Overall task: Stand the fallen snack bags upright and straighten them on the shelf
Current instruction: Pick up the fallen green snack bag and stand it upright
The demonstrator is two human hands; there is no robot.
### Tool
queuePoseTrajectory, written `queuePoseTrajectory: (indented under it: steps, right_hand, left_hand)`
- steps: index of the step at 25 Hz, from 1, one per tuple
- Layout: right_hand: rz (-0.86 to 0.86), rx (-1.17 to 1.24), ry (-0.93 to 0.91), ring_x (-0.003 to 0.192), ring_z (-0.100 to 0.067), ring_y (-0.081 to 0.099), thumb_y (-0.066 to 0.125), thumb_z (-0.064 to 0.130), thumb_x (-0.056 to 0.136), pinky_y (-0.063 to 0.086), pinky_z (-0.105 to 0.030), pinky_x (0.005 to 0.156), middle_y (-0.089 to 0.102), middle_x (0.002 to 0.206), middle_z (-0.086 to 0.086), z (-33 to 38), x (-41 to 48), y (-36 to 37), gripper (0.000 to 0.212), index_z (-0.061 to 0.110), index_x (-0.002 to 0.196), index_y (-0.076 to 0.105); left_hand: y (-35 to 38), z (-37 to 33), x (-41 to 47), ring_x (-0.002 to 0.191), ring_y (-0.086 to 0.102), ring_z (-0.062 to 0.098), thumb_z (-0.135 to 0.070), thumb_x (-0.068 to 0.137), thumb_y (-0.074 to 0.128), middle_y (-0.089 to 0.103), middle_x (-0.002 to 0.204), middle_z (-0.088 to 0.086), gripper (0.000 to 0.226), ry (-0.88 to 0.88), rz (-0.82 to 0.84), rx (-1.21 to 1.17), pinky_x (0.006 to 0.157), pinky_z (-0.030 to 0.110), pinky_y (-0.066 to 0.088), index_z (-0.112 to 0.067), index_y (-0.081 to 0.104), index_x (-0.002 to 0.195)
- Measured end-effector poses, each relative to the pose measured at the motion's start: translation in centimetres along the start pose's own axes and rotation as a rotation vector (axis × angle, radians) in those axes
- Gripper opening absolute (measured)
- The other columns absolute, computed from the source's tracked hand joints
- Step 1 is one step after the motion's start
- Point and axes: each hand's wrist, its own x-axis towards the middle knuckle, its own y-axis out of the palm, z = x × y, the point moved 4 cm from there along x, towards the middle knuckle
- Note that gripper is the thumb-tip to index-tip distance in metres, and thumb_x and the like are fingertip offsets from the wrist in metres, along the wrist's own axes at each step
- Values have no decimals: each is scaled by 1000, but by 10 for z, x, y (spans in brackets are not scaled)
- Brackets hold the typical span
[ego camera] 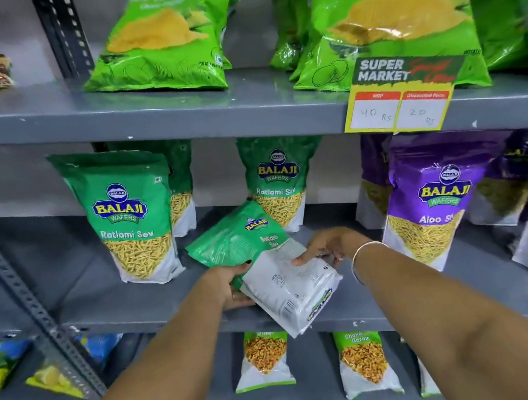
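A fallen green-and-white Ratlami Sev bag [265, 261] lies tilted at the front of the middle grey shelf [110, 307], back side up, its white bottom overhanging the shelf edge. My left hand [231, 284] grips its left side. My right hand [328, 245] holds its right edge, thumb on the white part. Two more green Ratlami Sev bags stand upright behind it, one at the left [130, 217] and one in the middle [278, 180], with another hidden behind the left one.
Purple Aloo Sev bags [428, 198] stand on the right of the same shelf. Bright green chips bags [167, 35] fill the shelf above, with a yellow price tag [402, 98] on its edge. Smaller snack bags [267, 358] sit on the shelf below.
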Motion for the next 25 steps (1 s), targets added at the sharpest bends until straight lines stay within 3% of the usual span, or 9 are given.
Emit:
queuePoseTrajectory:
  steps: [2,5,7,9,12,16,22,23,25]
  right_hand:
    - [-1,-25,-42,80,-19,68,77,18,73,54,-24,56,75,79,-6,9,-13,-1,41,3,107,57]
    - [-14,-14,-125,114,-31,60,78,17,71,55,-41,76,64,124,-15,21,-26,-4,58,3,123,56]
    - [-71,42,-189,97,-27,64,77,12,73,54,-42,74,67,107,-14,26,-28,-7,38,1,104,60]
    - [-166,133,-244,76,-23,59,79,8,69,53,-37,63,64,92,-17,22,-22,-11,34,0,91,55]
    - [-359,265,-315,94,-28,62,83,2,60,57,-40,69,63,117,-21,5,-8,-11,62,-2,114,53]
    - [-576,343,-356,111,-30,61,80,-3,62,50,-39,95,64,121,-18,-18,-3,-4,61,-3,116,51]
    - [-587,262,-286,115,-31,57,79,10,70,47,-33,90,59,126,-17,-25,-3,-4,66,-4,122,41]
    - [-575,255,-235,108,-33,60,79,15,71,51,-36,83,58,123,-19,-26,-2,-5,71,-4,123,35]
    - [-525,360,-163,69,-27,62,76,14,74,54,-31,47,55,105,-18,-24,-1,-2,65,1,115,27]
  left_hand:
    - [-3,-12,-7,67,55,32,-5,84,64,58,88,16,25,56,-6,36,101,58,41,-1,48,103]
    - [-4,-38,-21,86,62,31,-6,82,67,52,133,16,50,182,-29,121,100,58,42,-2,44,126]
    - [1,-52,-26,104,60,31,-6,82,68,47,143,16,59,274,-27,153,100,54,43,-3,40,133]
    - [9,-63,-26,102,58,28,-3,82,67,52,136,15,33,392,-18,213,92,47,45,-10,51,110]
    - [23,-71,-15,111,58,29,3,76,71,60,125,15,30,544,-60,316,79,41,49,-17,49,82]
    - [43,-75,2,106,63,29,8,67,75,65,118,17,46,694,-44,444,81,36,53,-9,53,104]
    - [38,-61,20,106,54,16,1,74,72,61,117,2,51,516,47,634,82,27,42,-4,54,122]
    - [36,-59,20,106,55,17,3,75,70,61,118,2,49,472,62,655,82,27,41,-7,55,121]
    - [33,-61,18,96,54,17,5,80,59,60,110,4,39,407,80,686,83,29,39,-13,55,115]
